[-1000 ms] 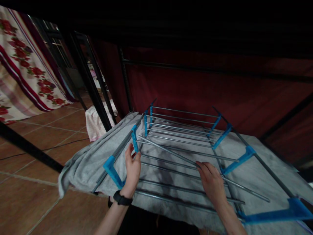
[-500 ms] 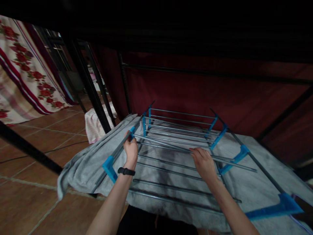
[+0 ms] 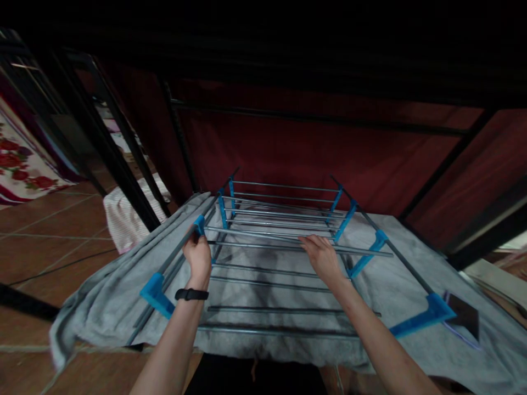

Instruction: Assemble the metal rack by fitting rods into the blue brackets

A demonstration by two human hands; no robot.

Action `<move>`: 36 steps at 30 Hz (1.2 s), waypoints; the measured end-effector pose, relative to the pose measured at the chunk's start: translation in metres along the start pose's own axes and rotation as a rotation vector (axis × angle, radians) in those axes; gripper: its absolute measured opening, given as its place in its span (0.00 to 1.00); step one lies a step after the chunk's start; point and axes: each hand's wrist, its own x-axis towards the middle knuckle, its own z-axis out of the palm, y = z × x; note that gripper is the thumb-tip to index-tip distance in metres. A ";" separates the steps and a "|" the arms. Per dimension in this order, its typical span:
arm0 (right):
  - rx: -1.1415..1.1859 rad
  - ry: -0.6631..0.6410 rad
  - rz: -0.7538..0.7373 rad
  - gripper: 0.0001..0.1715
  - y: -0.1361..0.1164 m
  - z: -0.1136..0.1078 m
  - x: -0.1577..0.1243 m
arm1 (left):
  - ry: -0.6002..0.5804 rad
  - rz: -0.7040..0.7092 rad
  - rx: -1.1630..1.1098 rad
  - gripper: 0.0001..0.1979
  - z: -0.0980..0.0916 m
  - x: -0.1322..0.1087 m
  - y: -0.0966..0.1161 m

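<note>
Swinging its right end far, the metal rod neared alignment with neighbouring rods; left hand grasped a blue bracket; right hand grasped that rod.

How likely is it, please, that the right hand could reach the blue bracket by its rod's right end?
Probably yes: the right hand is near, though the metal rod it holds crosses in front of the blue bracket.

You see a flowered cloth at far left, a striped cloth right of it, a red curtain across upper centre and a cable lower left
</note>
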 end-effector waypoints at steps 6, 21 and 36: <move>0.071 0.007 -0.033 0.19 0.010 0.005 0.001 | 0.005 -0.005 0.014 0.19 -0.001 0.000 -0.003; 0.024 -0.047 -0.041 0.19 0.012 0.002 0.006 | 0.009 0.002 0.071 0.19 -0.003 0.000 -0.009; 0.016 -0.019 -0.007 0.20 0.008 0.006 0.000 | -0.006 -0.049 0.108 0.14 -0.007 -0.001 0.003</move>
